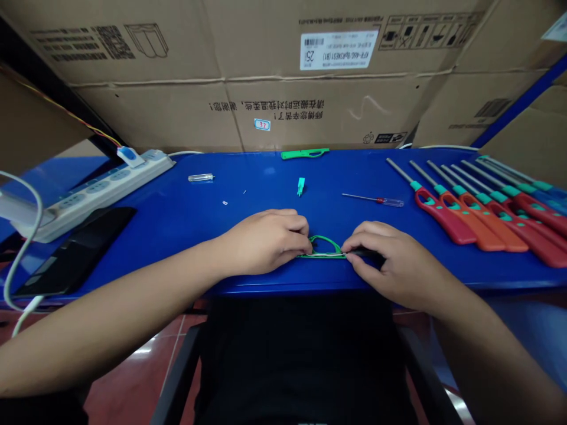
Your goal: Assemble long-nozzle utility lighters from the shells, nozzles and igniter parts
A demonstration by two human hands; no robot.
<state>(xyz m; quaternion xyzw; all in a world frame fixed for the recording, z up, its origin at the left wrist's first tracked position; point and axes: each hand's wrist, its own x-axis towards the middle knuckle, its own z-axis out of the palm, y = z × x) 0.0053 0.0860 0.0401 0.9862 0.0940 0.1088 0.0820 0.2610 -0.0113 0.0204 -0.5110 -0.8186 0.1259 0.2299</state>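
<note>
- My left hand (263,243) pinches one end of a green plastic loop (325,238), resting near the front of the blue bench (248,168).
- My right hand (398,265) grips the other end, along with a dark piece (365,254), possibly a tool; the view is poor.
- Utility lighters (445,218) lie in a row to the right.

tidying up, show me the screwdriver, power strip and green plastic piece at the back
screwdriver (392,202), head view, clear handle
power strip (95,198), head view, white casing
green plastic piece (305,154), head view, middle
</note>
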